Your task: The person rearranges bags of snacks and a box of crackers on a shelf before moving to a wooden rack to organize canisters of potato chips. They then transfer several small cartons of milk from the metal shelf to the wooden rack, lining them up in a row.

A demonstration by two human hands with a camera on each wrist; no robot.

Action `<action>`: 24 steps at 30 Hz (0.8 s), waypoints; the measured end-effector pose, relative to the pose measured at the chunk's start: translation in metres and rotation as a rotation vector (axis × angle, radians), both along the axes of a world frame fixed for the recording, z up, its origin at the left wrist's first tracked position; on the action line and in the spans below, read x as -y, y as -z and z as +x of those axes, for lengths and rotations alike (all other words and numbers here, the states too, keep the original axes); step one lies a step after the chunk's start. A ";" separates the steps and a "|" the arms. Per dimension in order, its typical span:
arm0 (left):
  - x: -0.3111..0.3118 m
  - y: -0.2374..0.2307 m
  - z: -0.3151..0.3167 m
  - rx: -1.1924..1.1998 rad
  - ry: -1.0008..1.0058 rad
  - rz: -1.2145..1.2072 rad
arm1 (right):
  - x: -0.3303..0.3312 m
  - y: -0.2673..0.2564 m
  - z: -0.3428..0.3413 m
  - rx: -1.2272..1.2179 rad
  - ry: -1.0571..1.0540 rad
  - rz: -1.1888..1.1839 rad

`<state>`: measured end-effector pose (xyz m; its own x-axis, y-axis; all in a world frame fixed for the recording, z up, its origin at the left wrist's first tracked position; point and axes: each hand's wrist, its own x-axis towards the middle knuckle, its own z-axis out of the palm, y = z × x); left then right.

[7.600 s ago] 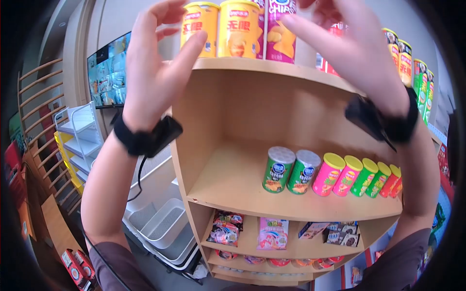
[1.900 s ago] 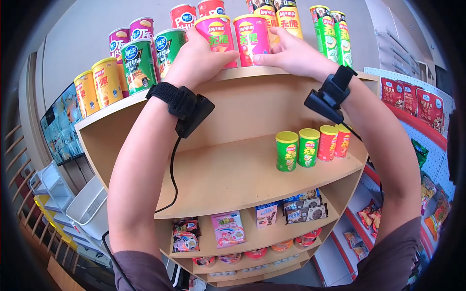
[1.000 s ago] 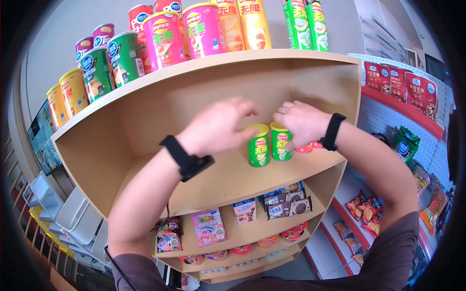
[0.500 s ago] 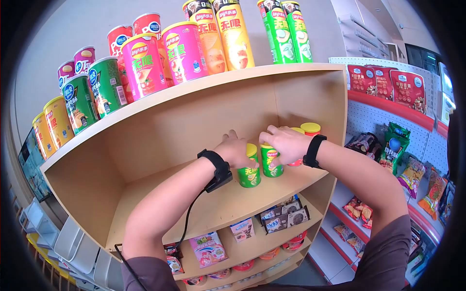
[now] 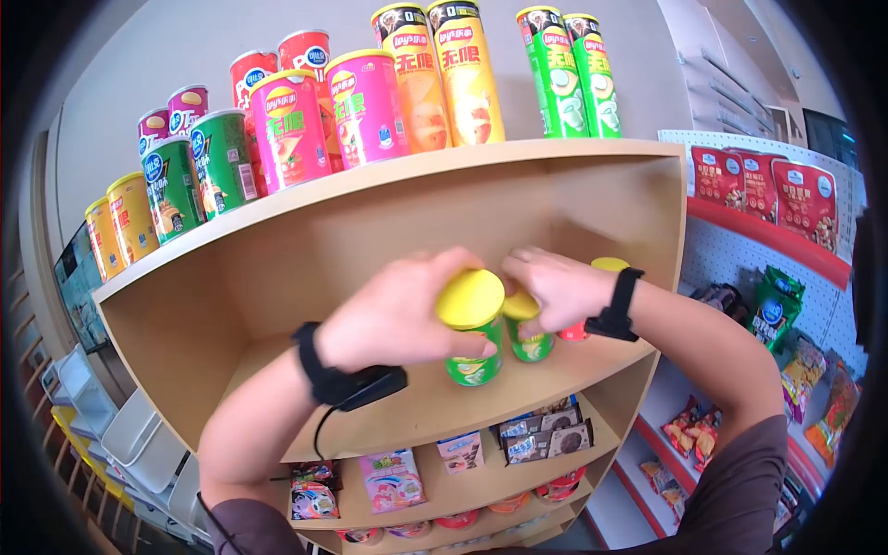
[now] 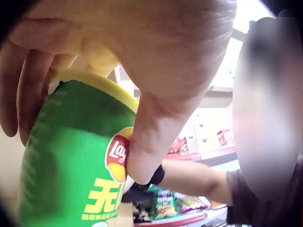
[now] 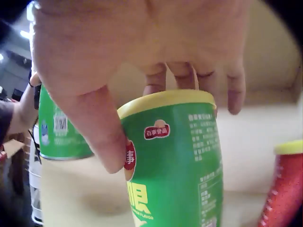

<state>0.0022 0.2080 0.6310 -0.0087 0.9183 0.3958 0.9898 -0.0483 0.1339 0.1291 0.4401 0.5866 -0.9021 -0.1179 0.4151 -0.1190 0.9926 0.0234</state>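
My left hand (image 5: 398, 310) grips a green Lay's chip can (image 5: 475, 368) with a yellow lid, thumb on the front and fingers round the far side. In the right wrist view this can's base hangs above the shelf board. My right hand (image 5: 566, 289) holds a matching green chip can (image 5: 532, 345) near its top, thumb on one side, fingers behind the lid (image 7: 165, 100). Right beside it, a red can (image 7: 288, 184) with a yellow lid stands on the same shelf, partly hidden by my right hand and wrist in the head view.
Above, the curved top board (image 5: 416, 176) carries pairs of cans: yellow, green, purple, red, pink (image 5: 370, 111), tall orange (image 5: 465, 79) and tall green (image 5: 592, 79). Snack packs (image 5: 393, 479) sit on the shelf below. A pegboard rack (image 5: 740, 250) with bags stands at the right.
Two pink cans have gone from the shelf to the top board. My hands have since come down to the green cans and taken hold; the left can has risen towards me.
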 end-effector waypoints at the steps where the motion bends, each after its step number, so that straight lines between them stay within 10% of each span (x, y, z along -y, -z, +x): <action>1: 0.014 -0.011 0.005 -0.096 0.068 0.138 | 0.010 -0.010 0.011 -0.018 -0.066 -0.016; 8: 0.059 -0.090 0.054 0.167 0.182 0.669 | 0.037 -0.100 0.086 -0.027 -0.517 -0.400; 11: 0.032 -0.100 0.091 -0.042 0.040 0.875 | 0.047 -0.154 0.109 -0.351 -0.409 -0.381; 14: 0.011 -0.127 0.083 0.250 0.137 0.867 | 0.014 -0.209 0.093 -0.666 -0.551 -0.344; 24: -0.057 -0.138 0.027 -0.189 -0.362 0.853 | -0.023 -0.221 0.028 -0.581 -0.108 -0.313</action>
<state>0.0288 0.2654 0.7692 -0.1038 0.2719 0.9567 0.9655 0.2584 0.0314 0.1574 0.4628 0.8073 -0.5111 0.0103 0.8595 -0.2727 0.9463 -0.1735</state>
